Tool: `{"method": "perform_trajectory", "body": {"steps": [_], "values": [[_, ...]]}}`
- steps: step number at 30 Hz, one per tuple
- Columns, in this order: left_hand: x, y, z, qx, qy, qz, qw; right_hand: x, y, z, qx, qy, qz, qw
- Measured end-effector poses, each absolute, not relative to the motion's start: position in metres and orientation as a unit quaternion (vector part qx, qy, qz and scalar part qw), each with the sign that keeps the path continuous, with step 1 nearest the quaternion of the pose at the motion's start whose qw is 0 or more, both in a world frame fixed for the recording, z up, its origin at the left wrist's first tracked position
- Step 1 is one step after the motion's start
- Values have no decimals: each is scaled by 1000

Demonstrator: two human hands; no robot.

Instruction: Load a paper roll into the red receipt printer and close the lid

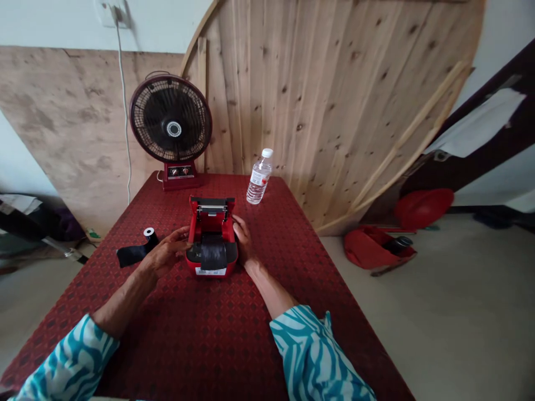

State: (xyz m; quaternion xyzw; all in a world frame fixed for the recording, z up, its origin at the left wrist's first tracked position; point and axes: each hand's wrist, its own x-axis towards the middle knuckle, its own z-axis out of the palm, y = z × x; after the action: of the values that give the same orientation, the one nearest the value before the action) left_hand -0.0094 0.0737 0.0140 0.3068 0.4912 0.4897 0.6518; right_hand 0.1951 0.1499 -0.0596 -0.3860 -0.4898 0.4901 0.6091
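A red and black label printer (213,242) sits on the table with its lid raised. A black strip (213,253) lies over its front edge, above a white label. My left hand (167,253) is against the printer's left side, its thumb near the front corner and its fingers along the side. On the other side my right hand (244,239) is curled around the printer's right wall, its fingertips partly hidden. Left of my left hand stands a small black roll (149,236) with a white core, its loose end spread on the cloth.
A dark red fan (171,120) stands at the table's back left. Near the back right is a clear water bottle (259,177), upright. The table (200,334) has a red patterned cover. Behind it leans a large wooden panel (317,100); a red bag (368,250) lies on the floor at right.
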Motion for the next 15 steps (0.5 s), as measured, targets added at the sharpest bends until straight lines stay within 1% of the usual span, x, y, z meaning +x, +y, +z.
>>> {"method": "perform_trajectory", "body": {"steps": [10,13,15], "values": [[-5,70,21,347,488,492,632,196,153,-65,-383,-474,503,613],[-6,66,23,366,497,496,610,195,153,-65,-380,-472,507,613],[-7,65,27,395,507,504,576,195,153,-65,-379,-470,507,615]]}}
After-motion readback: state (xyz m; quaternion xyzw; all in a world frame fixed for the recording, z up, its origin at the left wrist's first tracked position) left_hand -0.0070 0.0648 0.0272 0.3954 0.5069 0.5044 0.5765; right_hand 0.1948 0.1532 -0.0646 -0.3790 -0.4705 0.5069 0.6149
